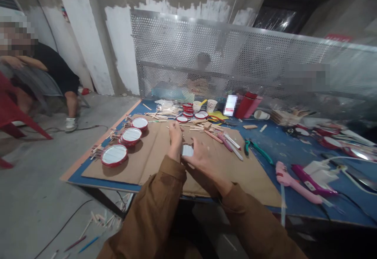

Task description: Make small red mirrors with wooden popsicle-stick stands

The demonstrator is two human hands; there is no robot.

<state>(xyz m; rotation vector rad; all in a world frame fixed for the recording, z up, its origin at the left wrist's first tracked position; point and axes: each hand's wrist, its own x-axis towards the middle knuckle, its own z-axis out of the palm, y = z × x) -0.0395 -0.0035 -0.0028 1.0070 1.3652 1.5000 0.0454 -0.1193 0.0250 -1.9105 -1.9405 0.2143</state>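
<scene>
Brown cardboard [153,165] lies beneath a whitish, faintly lined disc [187,150], partly hidden

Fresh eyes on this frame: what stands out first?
Three red-rimmed white discs line the left side of the cardboard. Near its middle, another white disc shows between the left hand and right hand. A bright pink glue gun lies on the blue table, right of the cardboard.
</scene>
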